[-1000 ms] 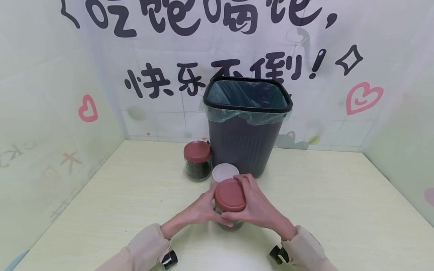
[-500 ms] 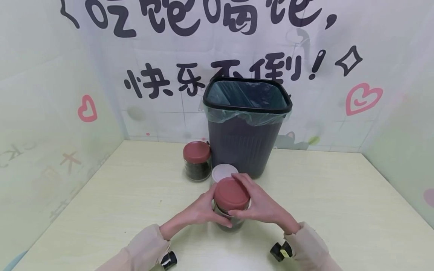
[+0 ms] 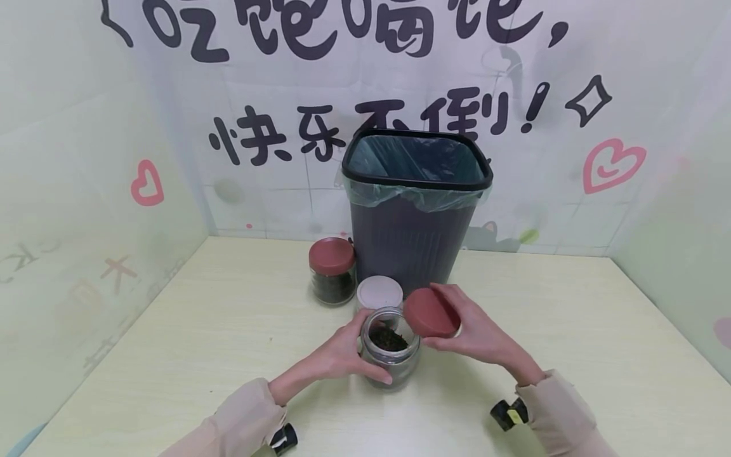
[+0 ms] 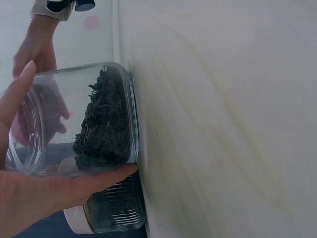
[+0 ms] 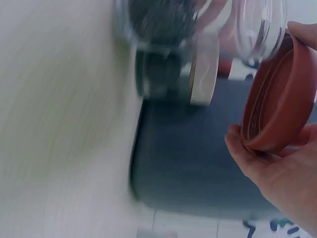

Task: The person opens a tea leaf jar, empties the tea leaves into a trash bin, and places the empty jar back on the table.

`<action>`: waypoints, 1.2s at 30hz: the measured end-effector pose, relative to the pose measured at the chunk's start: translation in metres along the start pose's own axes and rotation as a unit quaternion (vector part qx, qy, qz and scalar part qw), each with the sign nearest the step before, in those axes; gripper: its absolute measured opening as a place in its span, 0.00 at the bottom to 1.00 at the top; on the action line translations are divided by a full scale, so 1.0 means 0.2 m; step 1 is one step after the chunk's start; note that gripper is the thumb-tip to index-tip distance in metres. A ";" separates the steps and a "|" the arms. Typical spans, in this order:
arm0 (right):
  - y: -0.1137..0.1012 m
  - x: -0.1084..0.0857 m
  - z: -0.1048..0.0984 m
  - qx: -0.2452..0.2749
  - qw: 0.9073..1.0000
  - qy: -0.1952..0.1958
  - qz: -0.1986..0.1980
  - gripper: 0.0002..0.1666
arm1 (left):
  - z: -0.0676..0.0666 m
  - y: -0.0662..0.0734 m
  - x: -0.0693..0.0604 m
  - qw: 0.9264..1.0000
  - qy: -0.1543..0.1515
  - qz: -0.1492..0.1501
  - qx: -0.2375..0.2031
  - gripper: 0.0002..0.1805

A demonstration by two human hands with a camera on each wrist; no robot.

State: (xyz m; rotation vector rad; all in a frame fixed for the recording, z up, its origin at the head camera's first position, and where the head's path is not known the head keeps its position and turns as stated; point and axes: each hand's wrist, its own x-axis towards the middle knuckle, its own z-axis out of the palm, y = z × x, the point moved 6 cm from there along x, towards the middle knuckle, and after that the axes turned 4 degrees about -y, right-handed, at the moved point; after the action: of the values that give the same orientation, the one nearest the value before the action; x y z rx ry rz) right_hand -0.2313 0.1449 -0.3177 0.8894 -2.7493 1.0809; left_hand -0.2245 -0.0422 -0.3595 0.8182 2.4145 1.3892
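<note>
A clear glass jar [image 3: 394, 365] stands uncovered on the table, with dark dried leaves [image 4: 105, 124] that look like tea in its lower part. My left hand [image 3: 342, 352] grips it from the left side, thumb and fingers curved round the glass. To the right of the jar's mouth, my right hand [image 3: 476, 330] holds a red lid [image 3: 429, 313] by its rim, tilted and apart from the glass. The lid's hollow underside shows in the right wrist view. Just behind the open jar is a smaller jar with a pale lid [image 3: 379, 293], partly hidden.
A dark waste bin [image 3: 408, 244] lined with a thin green bag stands behind the jars. To its left is another jar with a red lid [image 3: 332, 270] and dark contents. Printed cloth walls [image 3: 257, 209] border the pale wooden table [image 3: 228, 304].
The red lid has come off the glass jar. My right hand has carried it up and to the right, showing the leaves inside. My left hand has stayed on the jar.
</note>
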 end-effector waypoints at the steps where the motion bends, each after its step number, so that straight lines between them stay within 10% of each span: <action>1: 0.03 -0.01 -0.02 -0.011 1.000 0.005 0.014 0.46 | 0.00 0.00 0.00 1.000 0.000 0.003 -0.002 0.48; 9: 0.28 -0.01 -0.06 -0.104 0.988 0.001 0.114 0.46 | 0.01 -0.01 0.00 1.000 0.008 0.002 0.017 0.52; 18: 0.48 0.02 -0.03 -0.159 0.977 -0.034 0.134 0.44 | 0.03 -0.04 0.00 0.999 -0.009 -0.016 0.028 0.57; 36: 0.60 0.13 -0.03 -0.175 0.961 -0.044 0.212 0.46 | 0.05 -0.06 0.03 0.998 -0.009 -0.019 0.062 0.55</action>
State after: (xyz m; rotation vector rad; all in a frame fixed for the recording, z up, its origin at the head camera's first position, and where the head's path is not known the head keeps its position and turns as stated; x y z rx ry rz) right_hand -0.3180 0.2065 -0.3795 0.3172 -3.1482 0.5602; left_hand -0.2283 -0.0371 -0.3734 0.8047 2.5100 1.2224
